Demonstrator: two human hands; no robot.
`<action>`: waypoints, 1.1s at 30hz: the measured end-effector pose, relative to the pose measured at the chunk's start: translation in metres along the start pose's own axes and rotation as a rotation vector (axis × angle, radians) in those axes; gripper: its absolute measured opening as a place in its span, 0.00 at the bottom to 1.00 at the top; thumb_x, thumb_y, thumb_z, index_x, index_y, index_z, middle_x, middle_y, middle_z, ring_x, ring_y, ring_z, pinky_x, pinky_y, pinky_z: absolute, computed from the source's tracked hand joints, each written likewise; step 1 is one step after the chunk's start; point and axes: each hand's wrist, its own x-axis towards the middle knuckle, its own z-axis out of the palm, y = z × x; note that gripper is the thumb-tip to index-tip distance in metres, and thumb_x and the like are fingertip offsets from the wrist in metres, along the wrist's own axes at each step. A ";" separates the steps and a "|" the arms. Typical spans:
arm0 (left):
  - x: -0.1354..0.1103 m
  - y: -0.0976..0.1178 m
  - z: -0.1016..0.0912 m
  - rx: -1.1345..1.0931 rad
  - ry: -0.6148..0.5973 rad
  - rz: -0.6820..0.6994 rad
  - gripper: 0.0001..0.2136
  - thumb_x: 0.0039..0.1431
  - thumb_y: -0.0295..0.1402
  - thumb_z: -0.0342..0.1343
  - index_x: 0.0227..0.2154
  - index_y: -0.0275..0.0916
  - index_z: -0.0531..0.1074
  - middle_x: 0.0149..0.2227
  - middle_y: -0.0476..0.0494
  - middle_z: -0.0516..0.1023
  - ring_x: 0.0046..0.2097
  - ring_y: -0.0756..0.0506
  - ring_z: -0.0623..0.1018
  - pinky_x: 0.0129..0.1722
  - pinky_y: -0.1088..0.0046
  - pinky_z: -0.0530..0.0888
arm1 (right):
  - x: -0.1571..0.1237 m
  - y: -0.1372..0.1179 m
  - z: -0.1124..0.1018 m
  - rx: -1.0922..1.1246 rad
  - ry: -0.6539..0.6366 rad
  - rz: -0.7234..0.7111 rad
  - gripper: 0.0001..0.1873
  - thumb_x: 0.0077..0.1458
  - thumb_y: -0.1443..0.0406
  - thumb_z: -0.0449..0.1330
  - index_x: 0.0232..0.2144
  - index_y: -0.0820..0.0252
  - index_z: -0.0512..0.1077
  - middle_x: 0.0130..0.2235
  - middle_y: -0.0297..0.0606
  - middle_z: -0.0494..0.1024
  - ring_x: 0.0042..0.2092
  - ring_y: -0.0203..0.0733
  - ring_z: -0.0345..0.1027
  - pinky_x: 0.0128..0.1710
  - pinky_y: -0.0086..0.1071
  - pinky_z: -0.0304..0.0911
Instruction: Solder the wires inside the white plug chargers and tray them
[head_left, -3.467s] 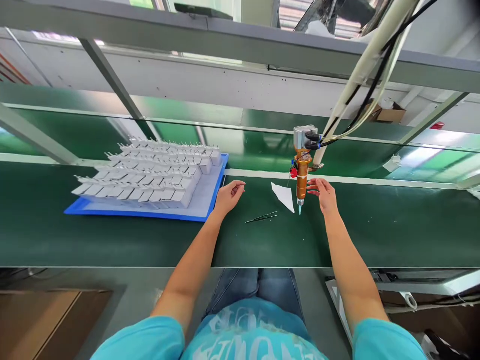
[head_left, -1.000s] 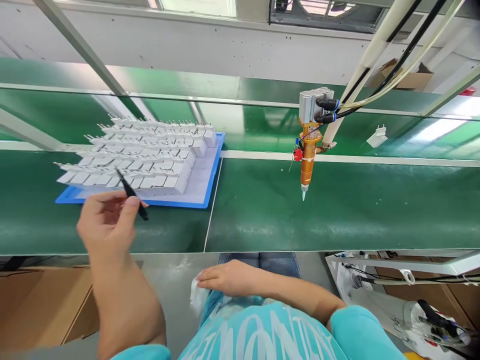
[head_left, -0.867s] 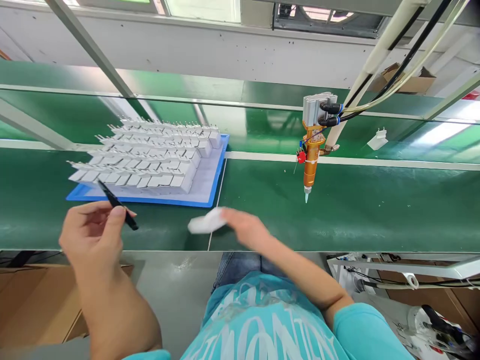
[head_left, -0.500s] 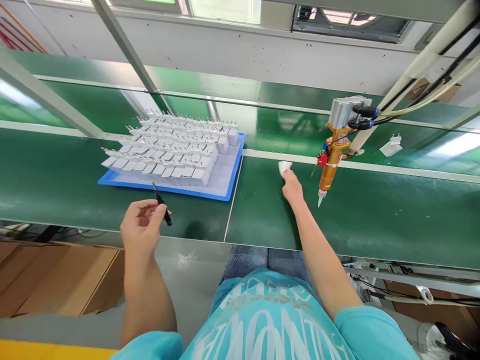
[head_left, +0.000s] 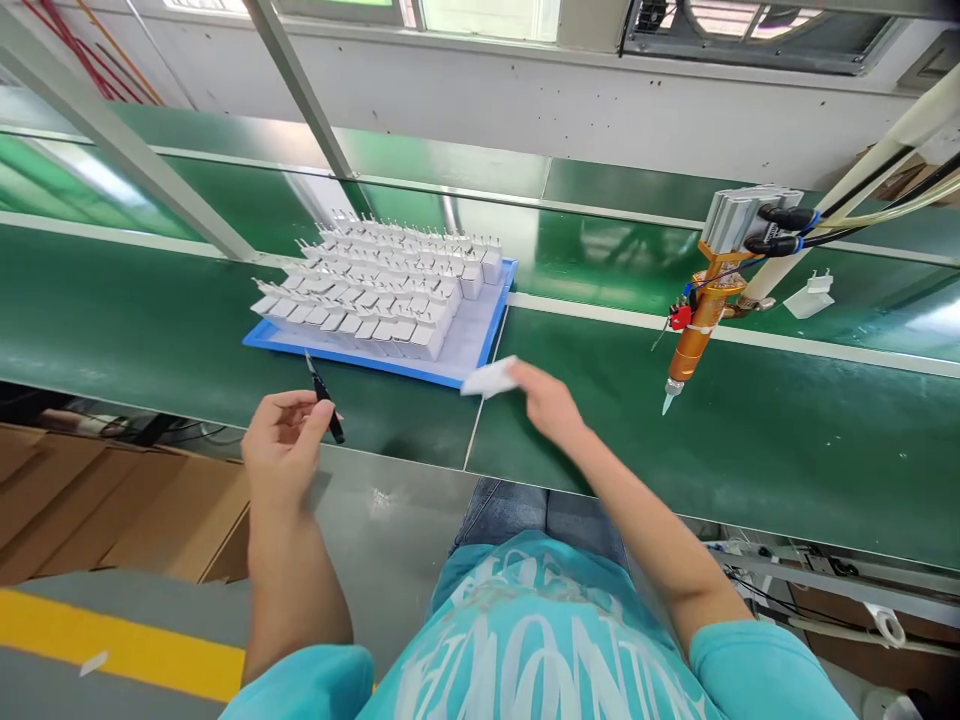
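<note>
Plugs [head_left: 405, 325] stand rowed on the blue tray [head_left: 360, 365], though from here work looks unfinished — left hand [head_left: 289, 435] with fingers clamped on tweezers [head_left: 328, 405], right hand [head_left: 553, 408] pinching a white wipe [head_left: 489, 377]

We get a bright scene, with pale daylight in the window [head_left: 491, 20] at the top. Glare whitens 2 ends of the glossy green panel [head_left: 637, 250] behind the desk [head_left: 750, 450], and a glint marks the floor [head_left: 405, 530]. We see 1 soft shadow near the desk's front edge. Slight blur softens the right hand [head_left: 551, 405] and its white sheet [head_left: 489, 378]; the wide view stretches the sleeves [head_left: 765, 670] below.
</note>
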 end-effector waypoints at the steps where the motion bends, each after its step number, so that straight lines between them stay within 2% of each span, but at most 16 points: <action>1: -0.001 0.000 -0.001 0.004 -0.004 -0.005 0.15 0.42 0.39 0.66 0.30 0.37 0.71 0.24 0.51 0.74 0.25 0.51 0.75 0.26 0.76 0.72 | 0.020 0.013 -0.013 -0.026 0.022 0.049 0.35 0.54 0.81 0.43 0.58 0.52 0.68 0.59 0.35 0.71 0.62 0.39 0.64 0.66 0.42 0.54; 3: -0.004 0.001 0.000 0.023 -0.013 -0.026 0.15 0.43 0.40 0.65 0.31 0.38 0.70 0.24 0.51 0.74 0.25 0.51 0.75 0.27 0.75 0.72 | 0.045 0.026 -0.026 -0.056 0.022 0.082 0.36 0.52 0.83 0.43 0.59 0.56 0.67 0.60 0.40 0.70 0.63 0.44 0.61 0.66 0.47 0.52; 5: -0.007 0.004 0.001 0.050 -0.026 -0.059 0.15 0.43 0.40 0.65 0.31 0.38 0.70 0.25 0.50 0.74 0.27 0.50 0.75 0.29 0.74 0.73 | 0.041 0.020 -0.019 -0.063 -0.037 0.036 0.34 0.52 0.83 0.46 0.58 0.61 0.68 0.61 0.45 0.68 0.64 0.45 0.59 0.66 0.47 0.52; 8: -0.010 0.007 0.001 0.100 -0.025 -0.100 0.15 0.43 0.40 0.65 0.31 0.38 0.70 0.26 0.50 0.73 0.27 0.51 0.74 0.29 0.74 0.72 | -0.011 -0.015 0.018 -0.026 -0.211 -0.154 0.27 0.52 0.80 0.52 0.51 0.60 0.74 0.58 0.39 0.72 0.62 0.38 0.63 0.64 0.32 0.57; 9: -0.011 0.008 0.001 0.111 -0.018 -0.106 0.15 0.42 0.41 0.65 0.31 0.38 0.70 0.26 0.50 0.73 0.27 0.51 0.74 0.29 0.75 0.71 | -0.034 -0.029 0.032 0.011 -0.305 -0.270 0.25 0.52 0.79 0.54 0.48 0.56 0.76 0.55 0.32 0.75 0.59 0.34 0.66 0.62 0.26 0.59; 11: -0.010 0.007 0.001 0.124 -0.016 -0.115 0.16 0.42 0.42 0.64 0.31 0.38 0.70 0.26 0.50 0.73 0.27 0.50 0.74 0.29 0.74 0.71 | -0.070 -0.052 0.052 0.133 -0.529 -0.668 0.25 0.51 0.77 0.54 0.50 0.59 0.75 0.54 0.32 0.76 0.58 0.34 0.68 0.58 0.24 0.63; 12: -0.009 0.006 0.002 0.128 -0.023 -0.116 0.16 0.42 0.42 0.64 0.31 0.38 0.70 0.26 0.50 0.73 0.27 0.50 0.74 0.29 0.74 0.71 | -0.081 -0.059 0.056 0.157 -0.523 -0.693 0.26 0.51 0.78 0.54 0.52 0.62 0.73 0.56 0.33 0.75 0.59 0.35 0.67 0.58 0.24 0.63; 15: -0.007 0.002 0.004 0.157 -0.058 -0.093 0.16 0.42 0.41 0.64 0.32 0.37 0.71 0.26 0.49 0.74 0.28 0.50 0.74 0.29 0.74 0.72 | -0.084 -0.045 0.039 0.172 -0.312 -0.491 0.31 0.51 0.80 0.47 0.56 0.63 0.69 0.60 0.36 0.70 0.63 0.36 0.61 0.63 0.31 0.59; 18: -0.008 -0.004 0.005 0.194 -0.098 -0.077 0.16 0.42 0.40 0.63 0.33 0.37 0.72 0.28 0.49 0.74 0.29 0.50 0.75 0.30 0.74 0.72 | -0.091 0.015 -0.010 0.093 0.050 -0.141 0.34 0.51 0.80 0.42 0.56 0.59 0.70 0.59 0.36 0.71 0.63 0.36 0.62 0.65 0.37 0.56; 21: -0.009 -0.010 0.009 0.199 -0.096 -0.116 0.16 0.42 0.41 0.64 0.32 0.37 0.71 0.27 0.49 0.74 0.28 0.50 0.74 0.29 0.74 0.73 | -0.133 0.073 -0.046 -0.109 0.290 0.209 0.34 0.51 0.79 0.43 0.57 0.58 0.69 0.60 0.38 0.70 0.62 0.40 0.63 0.64 0.41 0.60; 24: -0.009 -0.011 0.026 0.125 -0.101 -0.142 0.16 0.40 0.40 0.65 0.31 0.36 0.71 0.25 0.50 0.72 0.27 0.51 0.73 0.29 0.74 0.73 | -0.175 0.072 -0.036 -0.254 0.303 0.346 0.35 0.52 0.80 0.42 0.58 0.61 0.68 0.61 0.43 0.68 0.64 0.45 0.60 0.64 0.47 0.59; 26: -0.008 -0.005 0.046 0.063 -0.140 -0.134 0.16 0.41 0.40 0.65 0.31 0.36 0.70 0.25 0.50 0.72 0.27 0.51 0.73 0.28 0.75 0.73 | -0.181 0.035 -0.006 -0.199 0.144 0.132 0.31 0.55 0.79 0.43 0.58 0.61 0.68 0.61 0.44 0.68 0.65 0.44 0.58 0.65 0.46 0.57; 29: -0.008 0.011 0.075 0.035 -0.246 -0.086 0.15 0.45 0.41 0.64 0.33 0.37 0.72 0.26 0.49 0.73 0.27 0.51 0.73 0.28 0.75 0.71 | -0.160 -0.028 0.039 0.062 -0.238 -0.459 0.24 0.62 0.73 0.46 0.57 0.59 0.68 0.59 0.35 0.72 0.64 0.35 0.58 0.65 0.32 0.57; 30: -0.008 0.016 0.081 0.054 -0.276 -0.061 0.15 0.47 0.41 0.64 0.33 0.37 0.73 0.27 0.48 0.74 0.27 0.52 0.73 0.28 0.76 0.71 | -0.150 -0.040 0.046 0.119 -0.325 -0.550 0.25 0.62 0.73 0.47 0.60 0.62 0.65 0.61 0.36 0.68 0.66 0.34 0.54 0.64 0.29 0.56; 32: -0.008 0.021 0.084 0.108 -0.320 -0.007 0.14 0.49 0.41 0.64 0.35 0.37 0.75 0.29 0.47 0.75 0.29 0.51 0.73 0.29 0.76 0.70 | -0.135 -0.039 0.041 0.158 -0.280 -0.523 0.29 0.59 0.77 0.45 0.61 0.62 0.63 0.62 0.35 0.67 0.68 0.33 0.50 0.65 0.29 0.54; 33: -0.008 0.020 0.080 0.128 -0.327 0.009 0.14 0.49 0.41 0.64 0.35 0.37 0.75 0.29 0.47 0.75 0.29 0.51 0.73 0.29 0.77 0.70 | -0.132 -0.027 0.031 0.140 -0.184 -0.422 0.32 0.56 0.79 0.44 0.61 0.61 0.63 0.62 0.35 0.67 0.67 0.33 0.51 0.66 0.32 0.54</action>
